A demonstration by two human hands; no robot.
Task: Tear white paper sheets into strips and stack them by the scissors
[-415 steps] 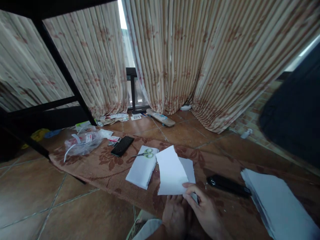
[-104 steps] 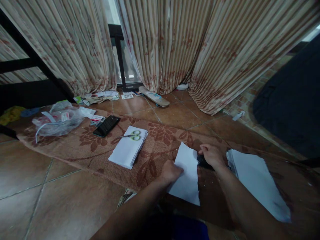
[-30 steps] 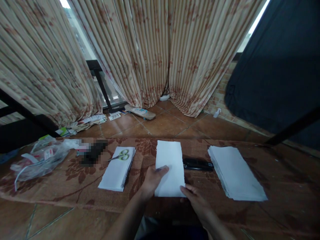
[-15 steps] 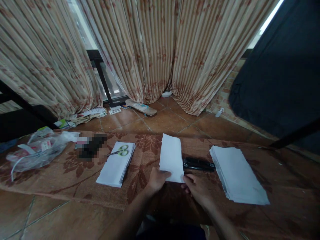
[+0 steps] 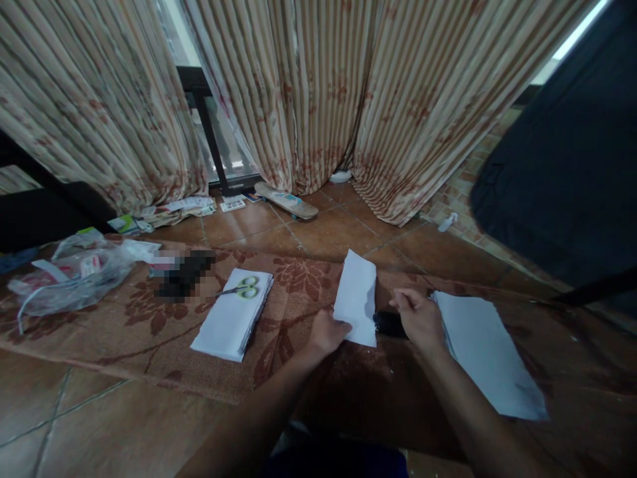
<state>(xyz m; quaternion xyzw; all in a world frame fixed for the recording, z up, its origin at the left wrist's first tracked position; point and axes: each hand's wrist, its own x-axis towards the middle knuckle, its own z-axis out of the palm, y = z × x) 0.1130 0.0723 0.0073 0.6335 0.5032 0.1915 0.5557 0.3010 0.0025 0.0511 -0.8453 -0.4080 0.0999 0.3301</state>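
A narrow white sheet of paper stands out over the brown patterned cloth in front of me, its right edge uneven. My left hand pinches its lower left edge, thumb on top. To the right of the sheet my right hand hovers with fingers curled together; whether anything is in them is hidden. Beneath that hand lies a long black glossy object, partly covered, its kind unclear. Further right rests a stack of larger white sheets. On the left, green-handled scissors lie on a stack of narrow sheets.
A clear plastic bag sits at the cloth's left end, beside a blurred-out dark item. Beyond the cloth, a skateboard and some papers lie on the tiled floor. Striped curtains hang behind.
My right hand has left the sheet's lower right corner and moved up and right, over the black object. The left hand still holds the sheet. The view has shifted slightly.
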